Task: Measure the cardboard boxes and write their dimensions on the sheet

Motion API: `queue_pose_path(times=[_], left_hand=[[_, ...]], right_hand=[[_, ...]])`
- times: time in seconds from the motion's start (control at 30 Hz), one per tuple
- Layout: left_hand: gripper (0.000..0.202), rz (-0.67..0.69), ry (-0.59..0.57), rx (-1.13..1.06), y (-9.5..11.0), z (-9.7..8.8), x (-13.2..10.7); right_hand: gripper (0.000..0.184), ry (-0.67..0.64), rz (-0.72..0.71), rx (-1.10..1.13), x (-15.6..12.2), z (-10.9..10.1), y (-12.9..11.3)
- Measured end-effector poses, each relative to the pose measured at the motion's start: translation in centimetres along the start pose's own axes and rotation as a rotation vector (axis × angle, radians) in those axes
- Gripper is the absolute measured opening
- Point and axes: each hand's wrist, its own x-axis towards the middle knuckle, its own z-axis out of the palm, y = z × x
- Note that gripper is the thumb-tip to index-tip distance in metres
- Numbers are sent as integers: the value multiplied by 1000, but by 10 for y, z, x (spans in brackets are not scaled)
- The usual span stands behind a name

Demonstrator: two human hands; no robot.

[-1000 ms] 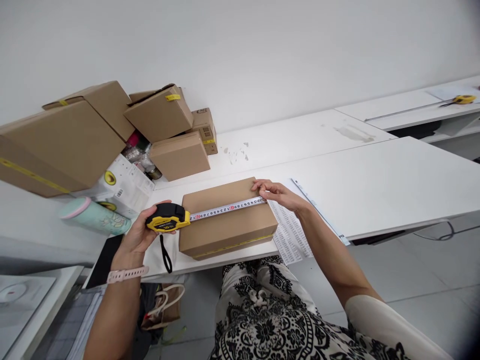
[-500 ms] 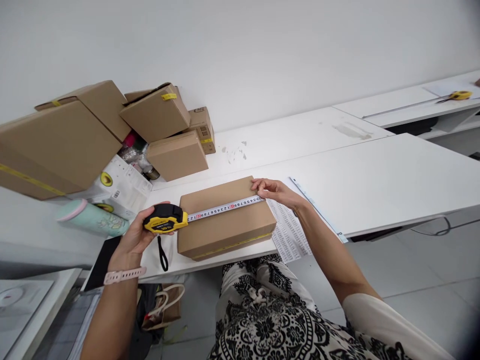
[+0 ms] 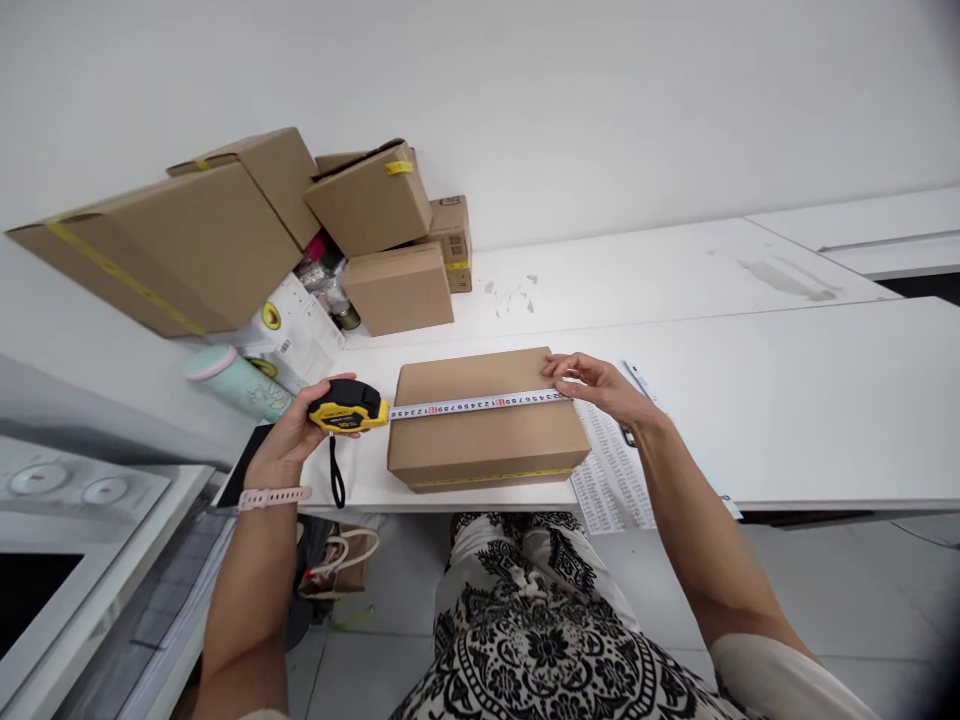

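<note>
A closed brown cardboard box lies near the front edge of the white table. My left hand is closed around a yellow and black tape measure just off the box's left end. Its white tape runs across the box top. My right hand pinches the tape's end at the box's right edge. A black wrist strap hangs from the tape measure.
Several stacked cardboard boxes stand at the back left by the wall. A mint bottle and a white printed package lie beside them. A printed sheet lies right of the box. A bag sits on the floor.
The view has swung to the left, so everything sits further right in the picture. Both hands keep the tape stretched over the box as before.
</note>
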Motion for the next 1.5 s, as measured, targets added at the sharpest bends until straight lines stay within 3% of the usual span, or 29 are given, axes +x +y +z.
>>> queue_pose_path(times=[0.13, 0.43, 1.5], left_hand=[[42, -13, 9, -23, -5, -10, -2], [46, -17, -1, -14, -7, -15, 4], [51, 3, -34, -7, -9, -14, 3]], right_hand=[[24, 16, 5, -3, -1, 2, 1], [24, 16, -4, 6, 0, 0, 10], [19, 30, -5, 31, 0, 0, 13]])
